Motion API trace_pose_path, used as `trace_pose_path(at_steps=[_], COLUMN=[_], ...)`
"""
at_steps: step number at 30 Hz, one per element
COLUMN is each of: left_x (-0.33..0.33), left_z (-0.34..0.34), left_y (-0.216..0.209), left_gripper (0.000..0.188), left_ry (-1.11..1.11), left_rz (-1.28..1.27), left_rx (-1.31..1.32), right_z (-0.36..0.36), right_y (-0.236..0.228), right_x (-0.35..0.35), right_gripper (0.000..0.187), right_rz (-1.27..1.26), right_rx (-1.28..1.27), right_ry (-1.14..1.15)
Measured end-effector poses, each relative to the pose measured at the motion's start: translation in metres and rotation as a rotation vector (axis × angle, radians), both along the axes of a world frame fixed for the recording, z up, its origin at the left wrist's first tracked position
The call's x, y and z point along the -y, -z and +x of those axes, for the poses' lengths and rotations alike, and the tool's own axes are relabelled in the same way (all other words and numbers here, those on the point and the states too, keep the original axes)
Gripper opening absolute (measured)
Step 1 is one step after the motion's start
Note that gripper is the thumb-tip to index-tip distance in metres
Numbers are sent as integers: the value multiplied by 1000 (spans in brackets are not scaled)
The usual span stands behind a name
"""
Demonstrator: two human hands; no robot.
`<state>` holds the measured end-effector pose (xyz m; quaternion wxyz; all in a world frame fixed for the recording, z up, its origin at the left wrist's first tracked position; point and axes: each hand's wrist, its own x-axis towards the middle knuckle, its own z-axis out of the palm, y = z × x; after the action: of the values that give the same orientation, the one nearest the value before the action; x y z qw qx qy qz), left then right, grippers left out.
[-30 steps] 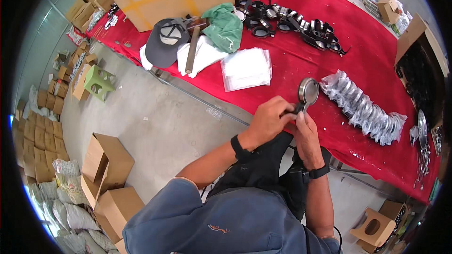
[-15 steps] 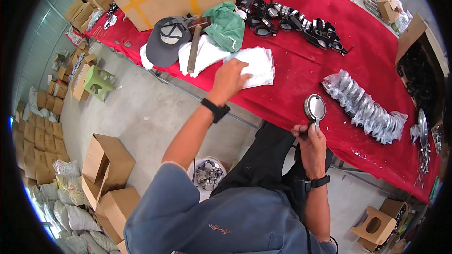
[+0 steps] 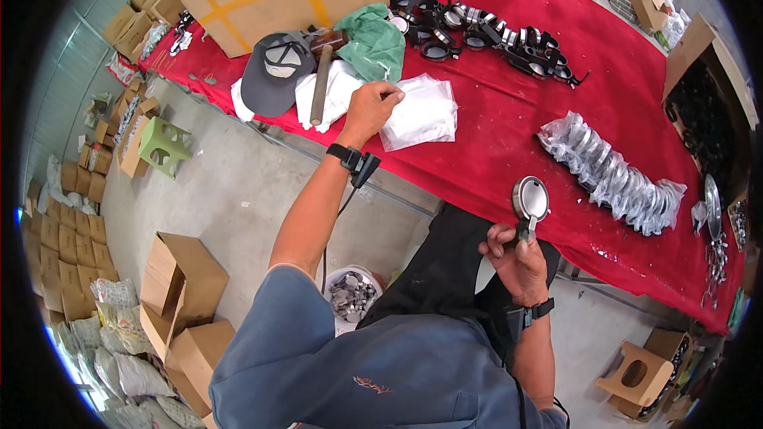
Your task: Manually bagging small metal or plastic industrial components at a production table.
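So your left hand [image 3: 372, 115], a bit above the middle of the frame, is at the near left edge of the thin clear sleeves [image 3: 425, 115], fingers curled and thumb and index drawn in close. Can't tell from here whether a sleeve is actually pinched in there. I'd go light on the fingertips and roll the top corner with the thumb, since slick film like that probably sticks together in layers.

Your right hand [image 3: 518, 264], right of center, is closed around the handle end of the round metal piece [image 3: 531, 200], shiny disc pointing up and clear of the surface [image 3: 509, 119]. Good hold imo: keep fingers low on the stem so the face doesn't get smudged, and don't let the disc tip into the table edge.

Further out, there's a row of plastic-wrapped pieces [image 3: 612, 175] on the red cloth at the right, and a heap of black-and-silver round pieces [image 3: 493, 36] up top. Green bag [image 3: 373, 44] and dark cap [image 3: 274, 83] sit upper left, just past the sleeves, so mind your knuckles there.
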<state>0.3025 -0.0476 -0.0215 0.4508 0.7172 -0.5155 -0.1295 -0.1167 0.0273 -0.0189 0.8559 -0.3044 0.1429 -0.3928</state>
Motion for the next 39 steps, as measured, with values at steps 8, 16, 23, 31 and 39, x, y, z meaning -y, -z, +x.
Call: trace_pose_path(at_steps=[8,16,23,31,39], left_x=[4,20,15,-3,-18], left_z=[-19,-17,-47,-125,-201], left_y=[-15,-18,-73,-95,-64], left_gripper=[9,9,21,17,13], left_ry=[-49,-150,-190,-15,121], left_rz=[-371,-297,-495,-455,-424], left_rx=[541,566,94,-43,-127], right_z=[-4,-7,-13,12,47], right_y=[0,-5,-5,-38,-37], right_x=[7,10,17,78,106], right_gripper=[34,33,30,62,39], right_rz=[-21,-91,-164,-362,-298], right_rx=[-135,-155,-210,-581,-464], right_ry=[-34,-7,78,284,358])
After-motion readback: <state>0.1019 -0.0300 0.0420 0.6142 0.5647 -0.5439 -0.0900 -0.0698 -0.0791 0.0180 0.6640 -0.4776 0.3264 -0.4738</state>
